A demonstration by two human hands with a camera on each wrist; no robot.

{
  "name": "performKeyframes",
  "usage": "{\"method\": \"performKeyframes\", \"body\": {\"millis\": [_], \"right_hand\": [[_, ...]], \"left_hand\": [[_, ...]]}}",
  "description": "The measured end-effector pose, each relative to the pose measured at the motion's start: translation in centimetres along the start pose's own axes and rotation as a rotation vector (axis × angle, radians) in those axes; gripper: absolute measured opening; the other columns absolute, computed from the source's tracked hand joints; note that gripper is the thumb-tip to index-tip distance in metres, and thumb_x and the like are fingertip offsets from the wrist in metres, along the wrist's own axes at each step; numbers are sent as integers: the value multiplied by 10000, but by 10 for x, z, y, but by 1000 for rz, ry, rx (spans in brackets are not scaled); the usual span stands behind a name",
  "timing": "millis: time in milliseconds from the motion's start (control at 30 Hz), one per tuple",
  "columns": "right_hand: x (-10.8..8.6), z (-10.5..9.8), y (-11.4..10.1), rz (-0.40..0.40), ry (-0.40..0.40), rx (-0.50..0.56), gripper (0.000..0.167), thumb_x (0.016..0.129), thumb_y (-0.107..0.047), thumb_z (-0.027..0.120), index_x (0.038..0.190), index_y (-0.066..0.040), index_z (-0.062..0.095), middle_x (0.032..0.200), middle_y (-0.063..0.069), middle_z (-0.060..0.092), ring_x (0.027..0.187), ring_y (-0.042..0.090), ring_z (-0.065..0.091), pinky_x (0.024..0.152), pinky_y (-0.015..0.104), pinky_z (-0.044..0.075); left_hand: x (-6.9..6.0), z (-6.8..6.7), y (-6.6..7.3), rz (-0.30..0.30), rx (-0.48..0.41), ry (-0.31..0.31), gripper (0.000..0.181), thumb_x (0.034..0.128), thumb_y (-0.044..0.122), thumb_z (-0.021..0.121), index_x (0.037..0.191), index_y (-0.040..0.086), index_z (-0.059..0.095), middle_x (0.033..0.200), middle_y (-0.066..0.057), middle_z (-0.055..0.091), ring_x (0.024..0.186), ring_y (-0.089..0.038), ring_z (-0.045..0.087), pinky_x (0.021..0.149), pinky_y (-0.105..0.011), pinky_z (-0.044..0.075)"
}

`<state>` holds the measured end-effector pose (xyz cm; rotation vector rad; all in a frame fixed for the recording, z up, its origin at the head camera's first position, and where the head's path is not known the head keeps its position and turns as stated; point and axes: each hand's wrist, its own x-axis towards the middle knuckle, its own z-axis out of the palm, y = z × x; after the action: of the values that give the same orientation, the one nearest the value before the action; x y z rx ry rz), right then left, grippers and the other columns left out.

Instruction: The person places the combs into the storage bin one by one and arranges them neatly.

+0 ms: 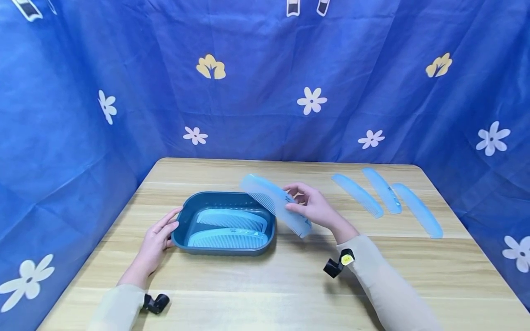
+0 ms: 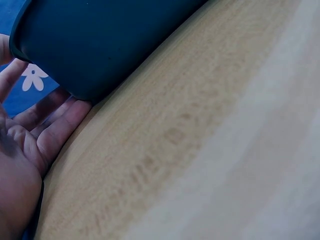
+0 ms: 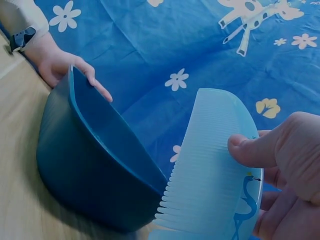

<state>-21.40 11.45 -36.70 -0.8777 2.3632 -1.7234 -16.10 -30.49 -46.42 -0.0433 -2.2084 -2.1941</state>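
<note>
A blue comb (image 1: 275, 202) is tilted over the right rim of a dark blue basin (image 1: 223, 251); my right hand (image 1: 316, 209) pinches it between thumb and fingers. In the right wrist view the right hand (image 3: 295, 170) has its thumb flat on the comb (image 3: 215, 150), partly covering it. Two more combs lie inside the basin, one behind (image 1: 232, 218) and one in front (image 1: 227, 239). At the basin's left end, my left hand (image 1: 153, 243) holds the rim. The left wrist view shows the left hand's (image 2: 35, 130) lower fingers against the wall of the basin (image 2: 100, 50).
Three blue combs lie side by side at the table's back right: one on the left (image 1: 358, 195), a middle one (image 1: 383, 191) and a right one (image 1: 418, 211). The wooden table (image 1: 248, 294) is bordered by blue patterned cloth (image 1: 256, 115) at the back and sides.
</note>
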Motion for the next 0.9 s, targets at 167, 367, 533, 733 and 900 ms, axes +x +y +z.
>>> {"method": "performKeyframes", "body": {"millis": [167,367,533,733,900], "right_hand": [[16,8,14,-33,3,18,389,835,-1,669,1205,-5,551,991,148,560,812,268,589,702,323,494],[30,21,18,-117,-14,13,379,834,-33,681,1193,-25,559,961,125,569,766,226,593,686,314,507],[43,33,13,-118,-35,28,378,843,-35,673,1202,-39,554,951,115,564,730,201,581,648,286,494],[58,45,5,-89,-44,34,392,838,-6,667,1210,-33,548,964,152,566,724,228,567,642,256,475],[65,54,-1,-107,-46,23,369,832,28,660,1183,-20,556,937,140,568,710,219,562,641,256,473]], "left_hand": [[1,0,2,2,1,6,471,963,240,523,1412,152,413,1110,-4,560,827,-66,614,613,-210,508],[0,0,2,3,5,0,488,966,238,517,1421,120,387,1106,-3,560,836,-69,617,623,-217,514],[-1,-2,1,3,13,-3,466,971,235,507,1417,149,402,1106,6,552,845,-70,621,635,-228,520],[-1,-1,2,7,9,-4,468,968,238,514,1414,146,407,1106,6,559,844,-71,619,631,-222,518],[-2,0,3,10,4,5,468,964,239,521,1410,145,414,1084,3,556,822,-64,610,613,-210,512]]}}
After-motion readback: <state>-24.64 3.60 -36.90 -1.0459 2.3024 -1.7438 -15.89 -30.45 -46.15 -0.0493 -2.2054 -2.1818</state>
